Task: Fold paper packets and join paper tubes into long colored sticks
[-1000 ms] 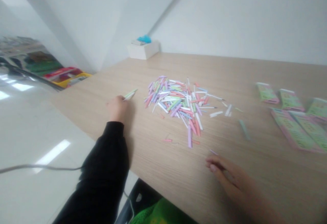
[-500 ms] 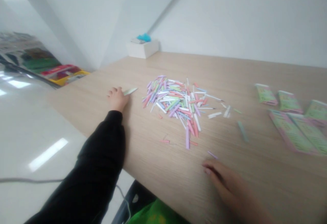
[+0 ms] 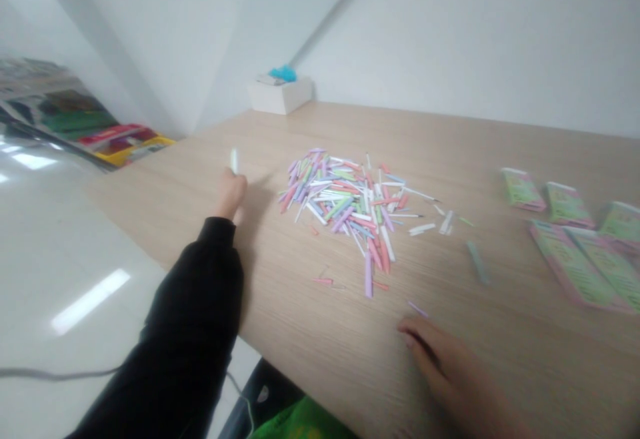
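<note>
My left hand (image 3: 231, 197), in a black sleeve, is closed around a slim pale green-white stick (image 3: 235, 161) that points up from the fist, slightly above the table. To its right lies a loose pile of slim pastel plastic sticks (image 3: 343, 192) in purple, green, pink, blue and white. My right hand (image 3: 440, 362) rests on the table at the front, thumb and fingers drawn together; whether anything is inside is hidden. Just beyond its fingertips lies a thin purple stick (image 3: 418, 309). A larger purple piece (image 3: 369, 275) lies at the pile's near end.
Several green and pink packets (image 3: 575, 262) lie at the right. Loose bits, among them a grey-green piece (image 3: 479, 263) and a small pink piece (image 3: 323, 281), are scattered around. A white box (image 3: 280, 97) with something blue on top stands against the wall.
My left hand has lifted slightly off the table and turned, so the pale stick now points up instead of right toward the pile. My right hand has hardly moved.
</note>
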Available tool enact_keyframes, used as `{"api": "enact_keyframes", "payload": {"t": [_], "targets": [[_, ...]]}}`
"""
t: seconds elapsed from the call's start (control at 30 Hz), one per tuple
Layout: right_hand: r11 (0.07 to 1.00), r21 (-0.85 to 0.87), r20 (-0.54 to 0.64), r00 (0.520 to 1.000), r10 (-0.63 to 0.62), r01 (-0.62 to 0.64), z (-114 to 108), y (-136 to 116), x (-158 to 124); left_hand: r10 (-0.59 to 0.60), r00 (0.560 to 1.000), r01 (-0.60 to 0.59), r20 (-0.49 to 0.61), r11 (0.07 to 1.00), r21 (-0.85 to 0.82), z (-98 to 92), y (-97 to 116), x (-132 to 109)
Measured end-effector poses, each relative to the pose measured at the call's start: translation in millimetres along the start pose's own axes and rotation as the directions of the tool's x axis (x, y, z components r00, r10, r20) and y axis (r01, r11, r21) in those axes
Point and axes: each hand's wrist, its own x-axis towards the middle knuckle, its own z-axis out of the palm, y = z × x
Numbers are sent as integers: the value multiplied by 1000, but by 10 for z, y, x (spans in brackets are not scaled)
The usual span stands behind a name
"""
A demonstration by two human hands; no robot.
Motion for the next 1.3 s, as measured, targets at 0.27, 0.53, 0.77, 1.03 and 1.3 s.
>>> {"api": "enact_keyframes", "payload": {"t": [0.27,0.53,0.77,1.03,1.3], "targets": [[999,-42,24,1000,-20,21,0,34,-4,-125,982,97,-138,976,-193,15,-4,-161],[1000,-19,-2,1000,-22,22,-1,-3,4,-187,978,187,-88,982,-10,-105,-171,-145],[1000,-5,15,1000,-12,12,-44,-40,36,-174,983,184,-61,948,261,-189,-508,-116],[999,-16,27,999,46,-45,-81,14,7,-59,998,64,-24,927,369,21,-656,-99],[998,16,2,998,63,-63,-56,15,37,-82,995,94,-49,929,359,44,-642,-19]]}}
